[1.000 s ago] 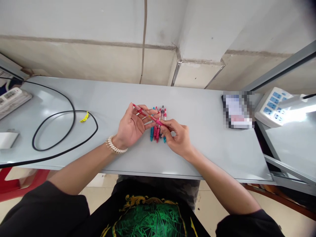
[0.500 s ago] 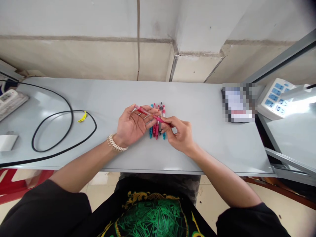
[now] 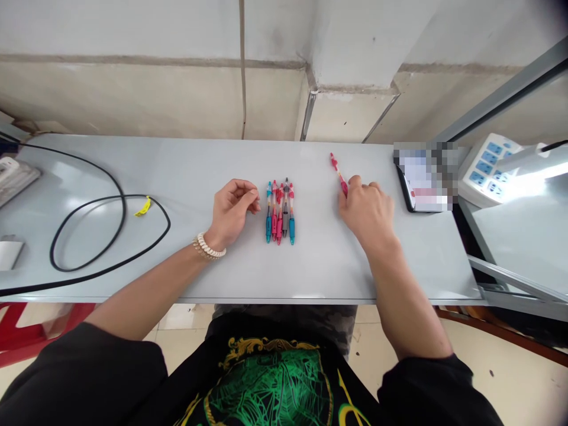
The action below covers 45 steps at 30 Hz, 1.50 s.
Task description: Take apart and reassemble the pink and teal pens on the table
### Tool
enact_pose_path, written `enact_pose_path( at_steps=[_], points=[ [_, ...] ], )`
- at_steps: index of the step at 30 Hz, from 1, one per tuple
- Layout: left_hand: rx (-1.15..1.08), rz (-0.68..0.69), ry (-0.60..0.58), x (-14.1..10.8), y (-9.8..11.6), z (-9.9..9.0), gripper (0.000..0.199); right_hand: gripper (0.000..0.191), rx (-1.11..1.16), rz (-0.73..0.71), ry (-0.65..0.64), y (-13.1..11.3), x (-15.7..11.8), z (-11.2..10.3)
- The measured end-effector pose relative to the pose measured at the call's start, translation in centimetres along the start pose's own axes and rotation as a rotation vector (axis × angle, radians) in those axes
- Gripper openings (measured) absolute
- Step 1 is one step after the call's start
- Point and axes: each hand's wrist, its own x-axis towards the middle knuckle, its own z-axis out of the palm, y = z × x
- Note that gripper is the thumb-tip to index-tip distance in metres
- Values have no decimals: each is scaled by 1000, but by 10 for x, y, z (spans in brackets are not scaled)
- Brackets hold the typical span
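Right hand: the right hand (image 3: 367, 211) lies on the tabletop (image 3: 177, 171) toward its right end, fingers curled and pinched on the lower end of a pink pen (image 3: 339, 173).
Pink pen: it slants up and to the left from the fingertips toward the far edge, its tip free; whether it rests on the surface I cannot tell.
Left hand: the left hand (image 3: 231, 207) sits near the middle of the tabletop, fingers loosely curled together and holding nothing, just beside the row of pens (image 3: 279, 211).
Row of pens: five lie side by side, touching, pointing at the far edge; blue ones on the outside, pink and grey between.
Bracelet: a pale beaded bracelet (image 3: 208, 247) circles the left wrist.
Cable: a black cable (image 3: 110, 236) loops over the left part of the tabletop.
Power strip: a white power strip (image 3: 486, 168) lies beyond the right end.
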Motion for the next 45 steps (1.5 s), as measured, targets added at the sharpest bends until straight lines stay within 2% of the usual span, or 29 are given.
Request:
enact_pose_path(
  at_steps=[2,4,7,9,12,16,20,22,24,26,28,30,35,40,43,45],
  points=[
    [65,38,3,-2,-2,0,14,31,71,-33,81,-6,-3,-5],
    [108,58,2,-4,-3,-1,14,28,225,-96,58,-18,-8,-13],
    [141,64,-3,-7,-6,-2,13,19,557,-237,-279,-38,-17,-22],
    [163,60,1,-7,-8,-1,13,15,652,-325,-466,-47,-23,-25],
    [188,55,7,-8,-8,-1,13,13,630,-437,-543,-54,-27,-23],
    [217,48,-8,-9,-7,0,14,11,568,-476,-521,-55,-26,-17],
    [224,59,-9,-9,-9,-1,14,13,446,-379,-457,-49,-24,-13],
    [188,78,6,-9,-10,-2,16,9,446,-312,-380,-45,-23,-13],
    [95,83,10,-8,-7,-1,22,5,559,-278,-277,-44,-23,-15],
    [-58,30,-18,-9,-1,2,34,4,742,-310,-214,-48,-25,-17],
    [-213,-83,-84,-13,9,7,49,8,873,-379,-219,-56,-31,-17],
    [-274,-184,-151,-19,20,13,59,8,922,-426,-226,-66,-39,-15],
    [-305,-265,-141,-29,36,25,58,7,950,-440,-178,-85,-54,-5],
    [-448,-357,-97,-31,44,26,65,7,977,-498,-103,-90,-57,-4],
    [-525,-383,-65,-32,47,25,65,6,1019,-444,-104,-92,-59,-3],
    [-529,-372,-34,-32,46,24,66,11,1085,-358,-158,-94,-59,-1]
  ],
)
